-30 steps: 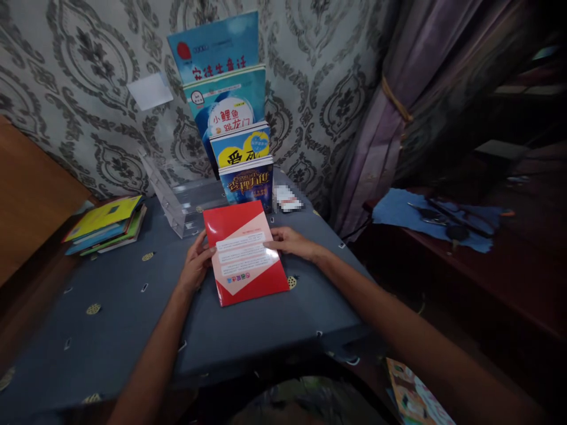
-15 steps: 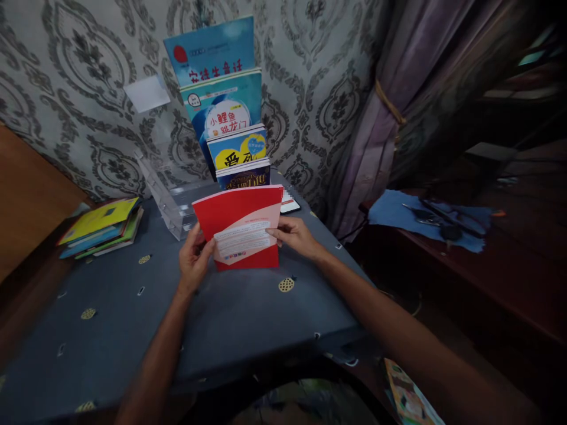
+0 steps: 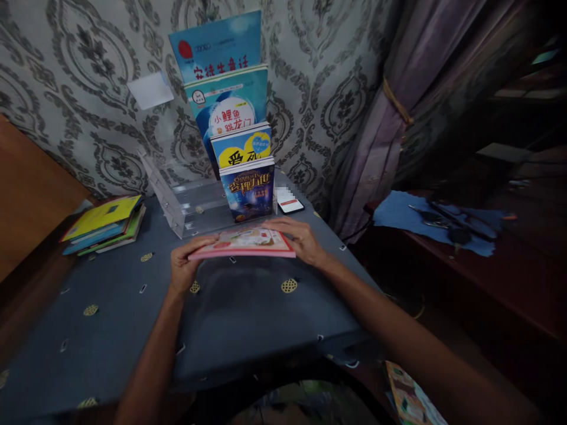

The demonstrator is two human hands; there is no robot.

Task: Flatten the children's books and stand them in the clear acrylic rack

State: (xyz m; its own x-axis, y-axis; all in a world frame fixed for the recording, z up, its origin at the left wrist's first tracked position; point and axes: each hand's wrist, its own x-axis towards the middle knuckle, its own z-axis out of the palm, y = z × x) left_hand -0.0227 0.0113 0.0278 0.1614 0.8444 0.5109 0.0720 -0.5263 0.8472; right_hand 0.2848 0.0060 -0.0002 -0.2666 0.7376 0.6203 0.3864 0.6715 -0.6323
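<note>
A thin book (image 3: 248, 239) with a red-edged, pictured cover is held almost flat above the table, its pale pink edge toward me. My left hand (image 3: 188, 262) grips its left end, and my right hand (image 3: 301, 239) is closed on the right end. Just beyond it stands a clear stepped rack (image 3: 168, 203). In its right column, books rise tier by tier: a dark blue book (image 3: 248, 189) in front, then a blue and yellow book (image 3: 241, 147), a teal book (image 3: 230, 106) and a tall blue book (image 3: 217, 47) at the back.
A stack of books (image 3: 106, 221) lies on the table's left side. A phone (image 3: 290, 200) rests right of the rack. Past the table's right edge, a blue cloth (image 3: 398, 215) with glasses and small items lies on a dark red surface (image 3: 522, 271). A curtain (image 3: 376, 118) hangs behind.
The red book has been tipped from upright to nearly flat, so its pictured side shows instead of the printed red one. The dark blue book behind it is now uncovered.
</note>
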